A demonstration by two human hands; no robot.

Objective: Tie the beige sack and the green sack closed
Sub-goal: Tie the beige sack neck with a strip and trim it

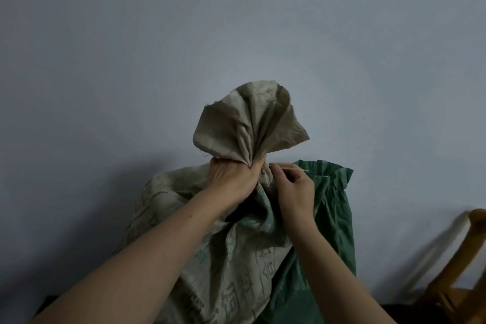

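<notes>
My left hand (231, 179) grips the beige sack (236, 271) by its bunched neck at centre, my right hand (295, 192) pinches what looks like a thin tie (289, 166) beside it, green sack (334, 218) just right; a slackened grip could let the neck splay.

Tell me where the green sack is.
In the head view, the green sack stands right of centre, directly beside the beige sack on its right, behind the right hand that pinches a thin string; a wooden chair sits further right.
</notes>
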